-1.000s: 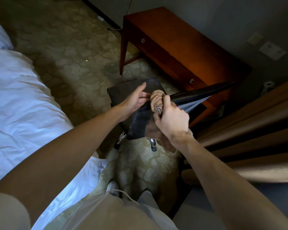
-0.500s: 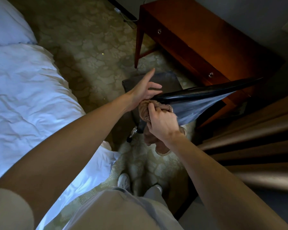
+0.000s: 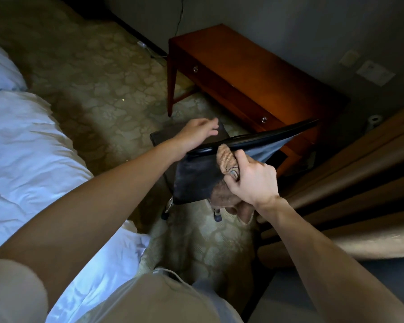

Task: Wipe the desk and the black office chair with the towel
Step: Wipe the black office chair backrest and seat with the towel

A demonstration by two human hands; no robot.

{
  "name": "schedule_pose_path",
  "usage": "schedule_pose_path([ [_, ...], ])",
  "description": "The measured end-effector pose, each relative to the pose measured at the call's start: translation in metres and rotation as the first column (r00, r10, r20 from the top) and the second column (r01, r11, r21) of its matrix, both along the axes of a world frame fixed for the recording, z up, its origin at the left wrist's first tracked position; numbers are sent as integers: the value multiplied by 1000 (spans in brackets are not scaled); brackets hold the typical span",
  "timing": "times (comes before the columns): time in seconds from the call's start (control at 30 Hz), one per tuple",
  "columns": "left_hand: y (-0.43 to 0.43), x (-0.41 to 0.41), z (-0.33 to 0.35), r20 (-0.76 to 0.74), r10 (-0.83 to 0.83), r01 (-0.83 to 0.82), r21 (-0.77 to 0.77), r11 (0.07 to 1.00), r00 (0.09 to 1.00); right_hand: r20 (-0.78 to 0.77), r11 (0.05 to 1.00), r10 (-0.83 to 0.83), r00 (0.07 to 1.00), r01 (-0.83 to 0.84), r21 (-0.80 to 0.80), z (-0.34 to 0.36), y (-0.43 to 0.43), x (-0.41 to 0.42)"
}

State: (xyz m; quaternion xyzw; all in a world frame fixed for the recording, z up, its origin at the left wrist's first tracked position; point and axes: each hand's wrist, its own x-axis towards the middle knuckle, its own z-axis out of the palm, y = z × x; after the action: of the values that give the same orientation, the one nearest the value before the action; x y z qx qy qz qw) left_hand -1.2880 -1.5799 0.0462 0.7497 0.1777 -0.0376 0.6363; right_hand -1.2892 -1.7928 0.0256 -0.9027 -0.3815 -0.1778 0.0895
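Since half a second ago, the left hand is lifted off the backrest's top edge and shifted out over the seat, while the right hand is kept on that edge with the cloth. Head view: the left hand is held slack, fingers stretched forward and slightly spread, nothing grasped. Whether the seat below is touched cannot be told. The right hand is clenched round the towel, a brown bunched cloth, with the thumb laid along the wad. The wad is pressed against the top edge of the black office chair, partway along from its left corner. The rest of the towel is left hanging below the hand, next to the backrest's dark panel. The backrest is seen from above, nearly edge-on, with its right end raised toward the desk. The chair is parked on patterned carpet, just in front of the desk. The desk is a red-brown wooden unit with two drawer knobs, set against the wall. A white bed is seen at left and curtain folds at right. One caster is visible under the backrest.
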Motion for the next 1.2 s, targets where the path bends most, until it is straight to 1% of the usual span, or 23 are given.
schedule_pose_path([
  [0.07, -14, 6, 0, 46, -44, 36, 160, 986, 998, -9, 999, -36, 999, 37, 33, 9, -5, 3],
  [0.17, -31, 9, 4, 71, -200, 164, 344, 924, 977, -38, 992, -87, 996, 90, 92, 20, -21, 8],
  [0.2, -38, 6, 5, 62, -244, 199, 409, 891, 968, -79, 985, -124, 989, 132, 107, 22, -28, 8],
  [0.23, -41, 4, 3, 30, -262, 219, 460, 860, 965, -153, 975, -172, 973, 191, 118, 24, -35, 10],
  [0.3, -47, 2, -1, -57, -273, 260, 533, 805, 960, -314, 936, -258, 914, 317, 152, 26, -50, 14],
  [0.33, -48, 3, -3, -74, -264, 260, 555, 790, 962, -379, 917, -279, 882, 361, 167, 25, -57, 17],
  [0.4, -55, 14, 6, -83, -248, 248, 591, 768, 965, -440, 882, -296, 848, 419, 215, 28, -65, 27],
  [0.43, -58, 20, 7, -70, -234, 228, 596, 770, 970, -479, 845, -301, 825, 463, 266, 27, -70, 34],
  [0.47, -64, 24, 6, -64, -248, 234, 615, 753, 967, -514, 824, -306, 801, 493, 279, 23, -75, 38],
  [0.57, -82, 42, -2, -60, -339, 276, 718, 639, 939, -566, 778, -303, 767, 542, 318, 10, -84, 43],
  [0.63, -86, 57, -14, -103, -339, 291, 769, 569, 935, -570, 712, -297, 766, 575, 403, -1, -84, 53],
  [0.67, -86, 60, -20, -93, -320, 258, 812, 523, 943, -572, 680, -293, 767, 587, 439, -6, -82, 59],
  [0.7, -86, 61, -25, -52, -303, 195, 864, 465, 951, -574, 652, -291, 765, 598, 467, -12, -78, 66],
  [0.73, -86, 61, -28, 19, -299, 112, 903, 414, 954, -572, 631, -288, 768, 602, 489, -18, -73, 70],
  [0.8, -86, 58, -31, 138, -294, -27, 935, 353, 946, -541, 617, -286, 791, 584, 528, -31, -65, 74],
  [0.9, -77, 51, -39, 203, -304, -128, 960, 250, 931, -485, 590, -299, 822, 559, 583, -57, -53, 72],
  [0.97, -66, 44, -44, 234, -308, -174, 962, 211, 922, -445, 561, -291, 847, 528, 637, -73, -47, 68],
  [1.03, -55, 38, -45, 232, -297, -186, 967, 176, 926, -407, 530, -279, 870, 492, 690, -85, -43, 68],
  [1.17, -38, 23, -52, 263, -254, -231, 961, 150, 931, -305, 477, -255, 918, 394, 786, -108, -29, 68],
  [1.2, -34, 19, -52, 280, -250, -250, 957, 144, 927, -284, 480, -251, 926, 374, 794, -111, -24, 67],
])
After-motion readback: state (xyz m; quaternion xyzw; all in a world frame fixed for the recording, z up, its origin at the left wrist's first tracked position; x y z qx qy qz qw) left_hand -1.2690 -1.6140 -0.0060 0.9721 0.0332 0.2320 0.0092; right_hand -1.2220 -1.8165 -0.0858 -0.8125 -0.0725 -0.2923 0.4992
